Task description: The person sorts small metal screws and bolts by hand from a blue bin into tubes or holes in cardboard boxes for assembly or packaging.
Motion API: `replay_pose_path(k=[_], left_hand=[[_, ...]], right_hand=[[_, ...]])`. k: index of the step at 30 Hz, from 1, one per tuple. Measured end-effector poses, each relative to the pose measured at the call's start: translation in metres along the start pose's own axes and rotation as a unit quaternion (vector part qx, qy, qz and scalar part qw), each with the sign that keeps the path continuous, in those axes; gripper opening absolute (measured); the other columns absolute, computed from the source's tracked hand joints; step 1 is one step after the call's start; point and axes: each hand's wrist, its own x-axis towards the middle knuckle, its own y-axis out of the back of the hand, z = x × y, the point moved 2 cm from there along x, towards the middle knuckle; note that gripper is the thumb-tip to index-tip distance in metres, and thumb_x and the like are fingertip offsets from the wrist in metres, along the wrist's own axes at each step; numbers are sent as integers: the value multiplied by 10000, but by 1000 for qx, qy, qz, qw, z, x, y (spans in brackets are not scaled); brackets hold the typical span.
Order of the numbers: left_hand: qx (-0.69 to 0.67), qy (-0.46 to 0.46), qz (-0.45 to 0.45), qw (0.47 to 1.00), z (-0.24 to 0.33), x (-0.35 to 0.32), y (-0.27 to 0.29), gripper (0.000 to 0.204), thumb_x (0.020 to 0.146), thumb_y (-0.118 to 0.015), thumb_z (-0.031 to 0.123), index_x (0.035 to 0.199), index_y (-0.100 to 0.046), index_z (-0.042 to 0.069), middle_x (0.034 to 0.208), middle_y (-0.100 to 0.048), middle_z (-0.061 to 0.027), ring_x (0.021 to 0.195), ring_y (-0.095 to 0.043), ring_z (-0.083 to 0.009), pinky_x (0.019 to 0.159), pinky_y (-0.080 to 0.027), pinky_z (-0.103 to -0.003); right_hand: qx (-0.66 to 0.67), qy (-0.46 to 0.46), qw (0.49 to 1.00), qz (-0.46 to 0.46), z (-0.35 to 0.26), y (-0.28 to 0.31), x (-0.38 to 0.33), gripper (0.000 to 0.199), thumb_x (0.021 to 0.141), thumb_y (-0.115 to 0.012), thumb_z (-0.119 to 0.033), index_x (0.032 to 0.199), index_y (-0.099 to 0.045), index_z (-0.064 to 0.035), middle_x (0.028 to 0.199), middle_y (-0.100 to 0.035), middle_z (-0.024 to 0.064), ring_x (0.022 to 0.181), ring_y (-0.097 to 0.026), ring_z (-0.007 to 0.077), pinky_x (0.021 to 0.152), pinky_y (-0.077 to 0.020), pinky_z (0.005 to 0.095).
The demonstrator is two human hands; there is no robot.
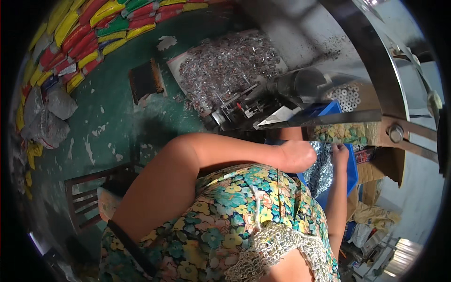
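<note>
Head view, single frame, tilted steeply. Left hand (300,155): drawn into a rounded fist at the end of a bent bare forearm, resting at the near edge of the heap of small shiny metal parts (322,169); whether anything sits inside the fist cannot be told. Right hand (339,152): fingers pinched together at the far top of the same heap, apparently nipping one small part, though the piece itself too small to make out. Heap lying in a blue plastic bin (351,171), directly between the two hands, long axis running down toward the floral dress (235,211); right hand the nearer to its upper end, left touching its side. Beyond: grey metal machine (282,94) with dark bar, spread of similar silver parts (225,63) on green floor (117,122), wooden chair (89,192), stacked coloured sacks (89,28).
</note>
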Motion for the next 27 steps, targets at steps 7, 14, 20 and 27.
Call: replay_pose_path(k=[7, 14, 20, 27], left_hand=[[64, -81, 37, 994, -7, -1, -9, 169, 779, -553, 116, 654, -602, 13, 641, -620, -163, 607, -646, -349, 560, -527, -463], [126, -56, 40, 990, 4, 5, -2, 165, 796, -584, 154, 663, -597, 57, 628, -596, -158, 590, -615, -356, 555, -496, -466], [129, -9, 33, 991, 16, 12, -5, 220, 850, -604, 208, 712, -623, 39, 687, -620, -186, 628, -607, -395, 584, -487, -474], [213, 19, 49, 976, 23, 12, -9, 187, 903, -608, 176, 823, -658, 14, 666, -570, -210, 560, -528, -389, 528, -427, -421]], right_hand=[[540, -62, 838, -46, -147, 29, 4, 160, 896, -606, -129, 996, -615, -4, 816, -648, 67, 624, -565, 109, 470, -400, 258], [577, 22, 815, -49, -179, 45, 27, 400, 971, -488, -69, 1335, -416, 83, 1164, -602, 205, 887, -683, 288, 778, -585, 352], [536, -120, 833, 72, -13, 81, -122, 279, 985, -468, -93, 1207, -546, 57, 1047, -651, 155, 774, -660, 184, 672, -577, 307], [522, -335, 706, 342, 202, 74, -360, 260, 970, -515, -169, 1118, -605, 24, 941, -666, 124, 720, -656, 192, 618, -558, 308]])
